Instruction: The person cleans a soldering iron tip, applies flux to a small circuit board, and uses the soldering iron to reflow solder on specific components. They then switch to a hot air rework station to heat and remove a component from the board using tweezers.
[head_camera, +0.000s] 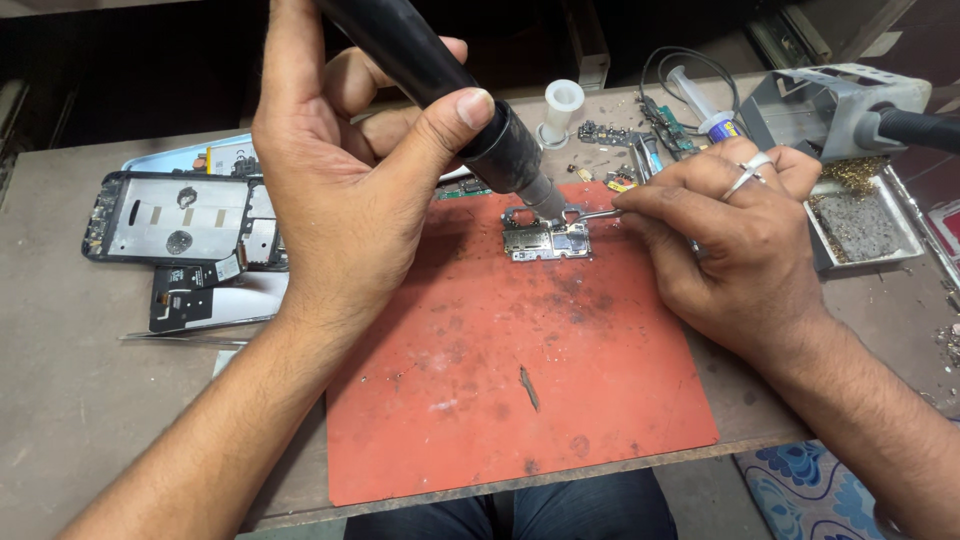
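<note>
- A red mat (500, 400), scorched and stained, lies on the near part of the counter (70, 400).
- The left hand (345, 190) is wrapped tight around a black hot-air tool (450, 90), whose metal tip points down at the circuit board (547, 238).
- The right hand (735, 245), a ring on one finger, pinches tweezers (600, 213) whose tips touch the board's far edge.
- The circuit board sits on the far part of the mat, between both hands.
- An opened phone frame (170, 215) lies at far left.
- A grey tool stand (830, 100) is at far right.

opened phone frame (170, 218), syringe (700, 105), white spool (561, 108)
</note>
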